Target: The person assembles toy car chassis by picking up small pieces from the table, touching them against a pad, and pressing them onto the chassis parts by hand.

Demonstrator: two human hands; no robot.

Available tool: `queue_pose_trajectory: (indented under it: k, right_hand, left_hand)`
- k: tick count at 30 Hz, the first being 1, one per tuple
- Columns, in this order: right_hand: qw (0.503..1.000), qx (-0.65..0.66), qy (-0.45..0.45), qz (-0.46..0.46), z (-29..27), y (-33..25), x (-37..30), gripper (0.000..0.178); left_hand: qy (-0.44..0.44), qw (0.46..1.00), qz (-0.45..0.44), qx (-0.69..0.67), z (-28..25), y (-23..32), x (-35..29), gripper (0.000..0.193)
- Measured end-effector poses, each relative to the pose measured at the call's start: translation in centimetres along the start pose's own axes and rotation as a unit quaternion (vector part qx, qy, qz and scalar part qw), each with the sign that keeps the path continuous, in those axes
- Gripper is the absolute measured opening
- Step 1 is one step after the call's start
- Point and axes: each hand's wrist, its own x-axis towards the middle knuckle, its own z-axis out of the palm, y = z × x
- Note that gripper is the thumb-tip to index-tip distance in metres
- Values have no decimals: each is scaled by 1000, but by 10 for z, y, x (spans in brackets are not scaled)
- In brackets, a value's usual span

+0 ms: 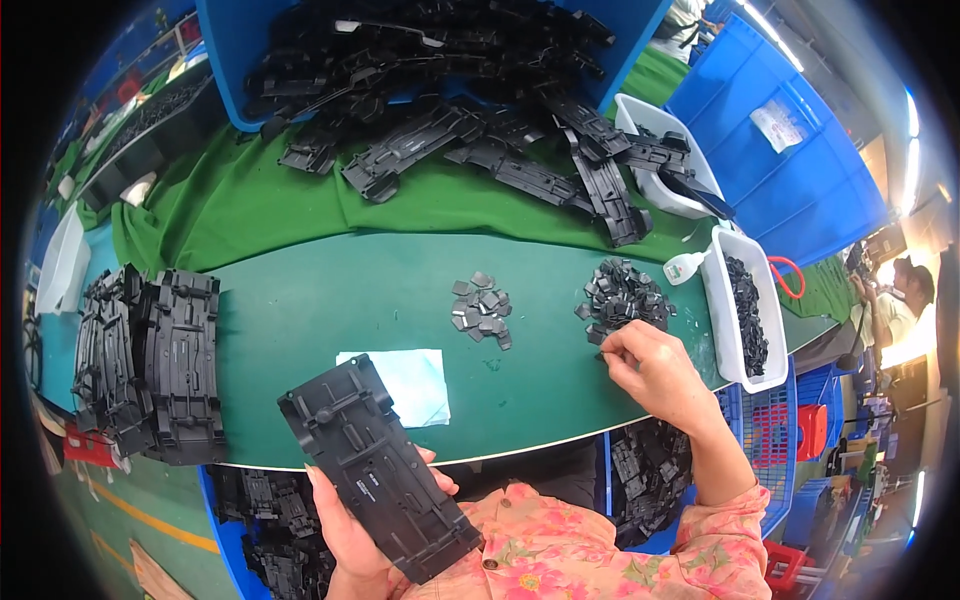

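Note:
My left hand (345, 525) is closed round a long black moulded plastic part (375, 470), held tilted over the table's near edge. It has ribs, raised clips and a small light marking. My right hand (655, 370) is at the near edge of a pile of small black square pieces (625, 295), thumb and fingers pinched together. Whatever lies between those fingertips is too small to make out. A smaller group of the same black pieces (481, 308) lies left of that pile. Partly behind the held part, a white sheet of paper (415, 385) lies on the table.
Finished-looking stacks of black plastic parts (183, 365) stand at the left. A blue bin (228, 75) spills similar parts onto green cloth (255, 205) at the back. At the right are a white tray (715, 270) of small pieces and a white bottle (683, 268). Another person (905, 300) is far right.

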Motion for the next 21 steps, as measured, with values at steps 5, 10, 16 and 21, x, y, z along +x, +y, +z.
queue_pose_trajectory:
  k: [5, 10, 16, 21]
  right_hand:
    - [999, -20, -35, -28, 2, -6, 6, 7]
    - [997, 42, -71, -2, -3, -32, 12, 5]
    - [977, 133, -134, -96, 32, -83, 53, 7]
    - [969, 117, -155, -154, 55, -100, 76, 8]
  left_hand:
    - [3, 997, -21, -75, -7, 7, -6, 84]
    - [-26, 997, -45, -58, -17, 10, 0, 89]
    - [5, 998, -39, -54, -20, 18, -11, 91]
    - [-75, 995, -34, -56, -29, 22, -10, 89]
